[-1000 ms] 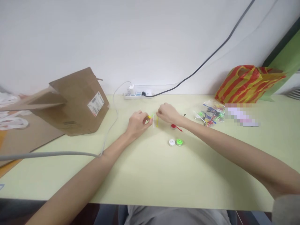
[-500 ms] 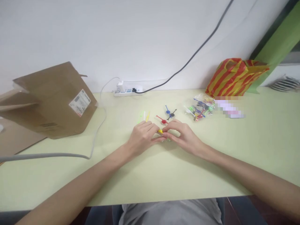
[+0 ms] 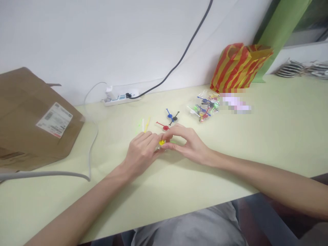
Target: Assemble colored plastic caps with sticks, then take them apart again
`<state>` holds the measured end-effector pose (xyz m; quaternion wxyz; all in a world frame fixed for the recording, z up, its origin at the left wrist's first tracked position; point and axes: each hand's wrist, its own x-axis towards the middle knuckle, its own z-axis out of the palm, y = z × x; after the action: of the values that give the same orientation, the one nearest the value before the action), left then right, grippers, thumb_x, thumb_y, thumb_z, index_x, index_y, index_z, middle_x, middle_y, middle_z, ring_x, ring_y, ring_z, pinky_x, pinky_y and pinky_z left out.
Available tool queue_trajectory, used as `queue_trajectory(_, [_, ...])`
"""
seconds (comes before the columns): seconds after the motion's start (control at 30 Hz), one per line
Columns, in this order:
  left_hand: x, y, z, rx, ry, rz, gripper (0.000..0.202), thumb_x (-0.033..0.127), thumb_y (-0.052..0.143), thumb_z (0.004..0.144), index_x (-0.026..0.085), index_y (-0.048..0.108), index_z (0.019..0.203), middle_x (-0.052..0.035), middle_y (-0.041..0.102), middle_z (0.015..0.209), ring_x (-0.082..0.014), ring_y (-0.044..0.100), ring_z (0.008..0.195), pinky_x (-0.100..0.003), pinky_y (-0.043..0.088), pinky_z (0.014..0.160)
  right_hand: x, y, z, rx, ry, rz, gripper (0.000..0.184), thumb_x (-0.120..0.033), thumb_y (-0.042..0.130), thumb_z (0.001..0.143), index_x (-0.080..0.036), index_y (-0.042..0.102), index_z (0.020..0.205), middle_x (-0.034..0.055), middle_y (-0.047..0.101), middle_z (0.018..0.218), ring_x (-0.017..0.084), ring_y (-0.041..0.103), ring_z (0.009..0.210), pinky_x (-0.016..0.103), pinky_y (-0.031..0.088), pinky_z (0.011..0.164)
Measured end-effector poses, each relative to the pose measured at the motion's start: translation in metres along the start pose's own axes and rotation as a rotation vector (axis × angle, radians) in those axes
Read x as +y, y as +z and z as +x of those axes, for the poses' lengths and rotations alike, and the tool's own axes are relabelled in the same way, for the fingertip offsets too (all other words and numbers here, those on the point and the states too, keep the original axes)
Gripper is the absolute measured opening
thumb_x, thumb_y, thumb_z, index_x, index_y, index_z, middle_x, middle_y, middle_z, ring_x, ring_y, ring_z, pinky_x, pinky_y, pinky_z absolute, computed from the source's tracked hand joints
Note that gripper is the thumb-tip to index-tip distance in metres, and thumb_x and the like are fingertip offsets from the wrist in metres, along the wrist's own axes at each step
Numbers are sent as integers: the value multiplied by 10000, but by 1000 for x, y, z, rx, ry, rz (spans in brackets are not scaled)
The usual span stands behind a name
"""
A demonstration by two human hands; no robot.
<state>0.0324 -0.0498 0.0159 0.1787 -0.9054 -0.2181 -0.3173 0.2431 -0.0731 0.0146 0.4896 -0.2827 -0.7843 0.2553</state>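
Note:
Close together above the table, my left hand (image 3: 142, 150) and my right hand (image 3: 189, 143) pinch a small yellow plastic piece (image 3: 161, 142) between their fingertips. Something clear shows just under it, partly hidden by the fingers. Beyond the hands lie a red arrow spinner (image 3: 165, 127), a blue arrow spinner (image 3: 169, 116) and a black arrow spinner (image 3: 175, 119). Past my left fingers are a green strip (image 3: 138, 126), a white strip (image 3: 143, 125) and a yellow strip (image 3: 147, 124), all thin. A bit of green peeks out behind my right fingers.
A clear bag of coloured spinners (image 3: 205, 107) lies back right, near a red-and-yellow striped bag (image 3: 239, 70). At left stands a cardboard box (image 3: 33, 116), with a grey cable (image 3: 93, 143) beside it. A power strip (image 3: 121, 98) sits against the wall.
The view has turned, so the table's things appear farther left. Both hands stay together at the yellow piece, whose rounded face now shows more.

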Motion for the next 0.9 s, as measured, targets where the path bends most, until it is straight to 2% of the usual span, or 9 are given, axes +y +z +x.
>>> queue_trajectory(0.13, [-1, -1, -1, -41, 1, 15, 156, 259, 587, 1023, 171, 579, 895, 5, 580, 672, -167, 511, 621, -312, 367, 595, 2, 2, 0, -5, 91, 95, 232, -433, 672, 973, -211, 665, 908, 27, 709, 896, 177, 631, 880, 334, 495, 848])
queue_trajectory(0.27, [0, 1, -2, -55, -11, 14, 128, 267, 604, 1016, 164, 592, 942, 2, 608, 690, -167, 538, 626, -314, 369, 599, 4, 2, 1, -12, 125, 97, 186, -345, 650, 994, -201, 659, 875, 29, 710, 879, 175, 624, 872, 329, 481, 843])
queue_trajectory(0.47, [-1, 1, -5, -74, -59, 47, 258, 343, 550, 1051, 146, 599, 1210, -29, 686, 778, -192, 633, 709, -324, 421, 649, -8, -3, 4, -40, 2, -98, 121, -261, 641, 998, -205, 654, 891, 26, 704, 849, 181, 590, 848, 343, 461, 842])
queue_trajectory(0.6, [-7, 2, -9, -57, -174, -4, 369, 434, 538, 1049, 155, 579, 1288, -38, 715, 852, -199, 682, 776, -330, 475, 703, -4, -28, 11, -34, -96, -337, 83, -236, 607, 1005, -199, 663, 956, 47, 697, 836, 200, 586, 840, 348, 448, 805])
queue_trajectory(0.67, [-10, 3, -11, -93, -206, -67, 348, 444, 539, 1044, 165, 614, 1237, -49, 727, 904, -199, 697, 820, -330, 497, 738, 4, -45, 16, -173, -76, -509, 110, -211, 580, 1002, -190, 669, 940, 63, 693, 842, 208, 584, 821, 342, 425, 763])
queue_trajectory(0.77, [-11, 5, -13, -180, -239, -173, 313, 452, 559, 1033, 180, 658, 1151, -70, 739, 1017, -203, 707, 902, -324, 505, 771, 15, -65, 22, -486, 115, -661, 163, -140, 543, 965, -182, 662, 862, 69, 688, 844, 188, 579, 763, 307, 380, 681])
queue_trajectory(0.83, [-10, 6, -14, -220, -254, -203, 333, 491, 583, 1012, 184, 676, 1100, -64, 737, 996, -202, 702, 884, -318, 489, 743, 18, -70, 23, -620, 277, -645, 160, -110, 528, 932, -182, 646, 853, 41, 668, 782, 155, 547, 679, 279, 340, 618])
queue_trajectory(0.9, [-9, 7, -14, -246, -262, -205, 372, 544, 607, 983, 184, 686, 1038, -43, 720, 895, -191, 678, 800, -306, 451, 684, 17, -70, 23, -678, 379, -574, 127, -117, 535, 914, -186, 637, 880, 9, 639, 728, 128, 504, 618, 261, 314, 581])
